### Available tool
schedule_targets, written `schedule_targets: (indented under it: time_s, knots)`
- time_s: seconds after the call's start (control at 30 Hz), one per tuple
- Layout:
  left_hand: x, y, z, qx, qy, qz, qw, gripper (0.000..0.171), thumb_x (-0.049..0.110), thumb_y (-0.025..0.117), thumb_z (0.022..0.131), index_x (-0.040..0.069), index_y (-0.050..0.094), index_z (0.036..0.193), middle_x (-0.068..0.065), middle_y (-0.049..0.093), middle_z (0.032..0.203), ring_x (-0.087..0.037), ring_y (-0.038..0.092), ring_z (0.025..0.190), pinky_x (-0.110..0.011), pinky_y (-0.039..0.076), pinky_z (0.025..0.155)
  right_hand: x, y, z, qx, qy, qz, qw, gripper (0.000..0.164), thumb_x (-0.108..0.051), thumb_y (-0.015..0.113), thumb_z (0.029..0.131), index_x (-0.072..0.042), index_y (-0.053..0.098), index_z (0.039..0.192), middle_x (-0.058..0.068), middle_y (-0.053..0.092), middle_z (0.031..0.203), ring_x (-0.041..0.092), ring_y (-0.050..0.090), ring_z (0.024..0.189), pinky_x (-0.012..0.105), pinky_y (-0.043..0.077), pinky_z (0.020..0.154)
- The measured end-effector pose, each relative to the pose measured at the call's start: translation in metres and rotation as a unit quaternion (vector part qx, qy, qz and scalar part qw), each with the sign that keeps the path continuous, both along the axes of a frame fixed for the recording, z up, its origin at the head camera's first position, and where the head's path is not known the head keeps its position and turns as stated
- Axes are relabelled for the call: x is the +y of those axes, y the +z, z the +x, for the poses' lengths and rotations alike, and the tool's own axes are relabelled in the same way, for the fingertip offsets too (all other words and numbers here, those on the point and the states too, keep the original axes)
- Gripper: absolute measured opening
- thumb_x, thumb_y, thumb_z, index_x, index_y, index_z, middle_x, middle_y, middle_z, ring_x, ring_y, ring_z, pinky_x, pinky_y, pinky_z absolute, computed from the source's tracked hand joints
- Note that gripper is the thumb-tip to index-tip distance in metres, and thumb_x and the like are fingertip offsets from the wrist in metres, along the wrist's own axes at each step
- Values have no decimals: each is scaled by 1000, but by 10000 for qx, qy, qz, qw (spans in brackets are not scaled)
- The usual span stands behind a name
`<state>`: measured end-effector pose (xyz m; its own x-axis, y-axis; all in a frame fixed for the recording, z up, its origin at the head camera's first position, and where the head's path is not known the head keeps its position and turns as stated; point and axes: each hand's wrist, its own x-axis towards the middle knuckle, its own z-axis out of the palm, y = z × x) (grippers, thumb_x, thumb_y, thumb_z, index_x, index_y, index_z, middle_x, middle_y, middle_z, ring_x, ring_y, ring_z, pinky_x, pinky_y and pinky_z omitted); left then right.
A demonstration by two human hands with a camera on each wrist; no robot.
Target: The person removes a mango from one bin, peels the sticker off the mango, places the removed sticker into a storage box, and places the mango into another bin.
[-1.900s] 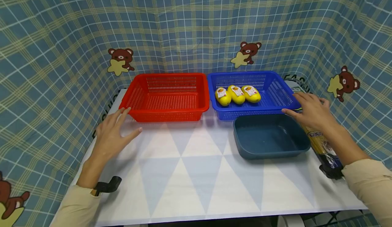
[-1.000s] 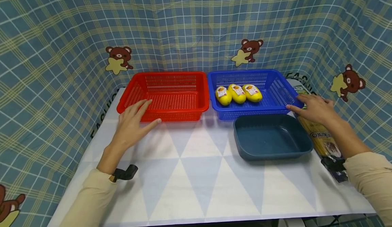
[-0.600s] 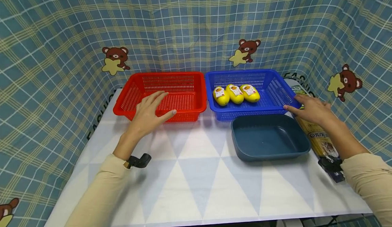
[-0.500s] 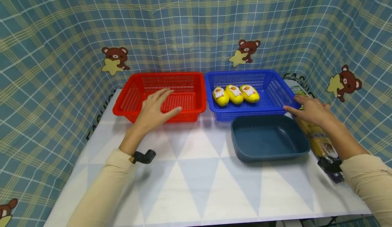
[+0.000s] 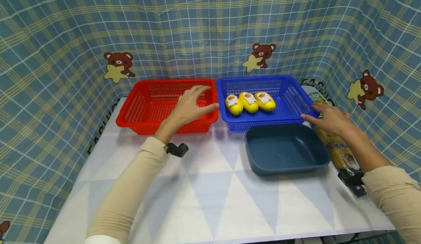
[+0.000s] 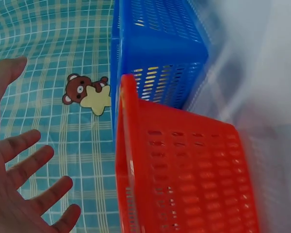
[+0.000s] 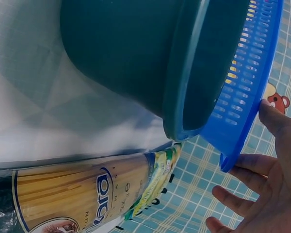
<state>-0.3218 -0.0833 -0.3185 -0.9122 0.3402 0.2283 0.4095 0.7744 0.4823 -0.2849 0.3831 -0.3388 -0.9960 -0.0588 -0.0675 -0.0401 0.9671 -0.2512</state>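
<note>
My left hand point(image 5: 190, 107) hangs over the right part of the red basket point(image 5: 166, 130), its thumb and fingers spread with nothing in them. In the left wrist view the same hand point(image 6: 14, 170) is beside the red basket's rim. My right hand point(image 5: 333, 119) holds the front right corner of the blue basket point(image 5: 263, 120), thumb and forefinger on either side of the rim, as the right wrist view shows of the hand point(image 7: 276, 170). Inside the blue basket, towards its left, lie three yellow oval fruits point(image 5: 249, 103) with white labels. The red basket stands directly left of the blue one.
A dark teal tub point(image 5: 286, 169) stands in front of the blue basket. Right of it, partly under my right forearm, lies a pack of pasta point(image 7: 72, 189) with a green packet point(image 7: 157, 179) beyond. Checked cloth point(image 5: 184, 28) hangs behind the white and blue tablecloth point(image 5: 204, 200).
My left hand has moved rightward and away from me, from the red basket's left front corner across to its right part. My right hand stays at the blue basket's corner; the fruits have not moved.
</note>
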Motion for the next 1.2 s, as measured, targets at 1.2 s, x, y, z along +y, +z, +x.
schedule_targets:
  time_s: [1.2]
  knots:
    - [112,10,-111,-759,203,-357,9963,80,61,71,84,21,47,150,-1,50,147,-30,40,136,-54,25,113,-6,4,0,-105,26,342,9994,95,-70,42,95,5,31,152,33,22,156,63,20,133,82,15,93]
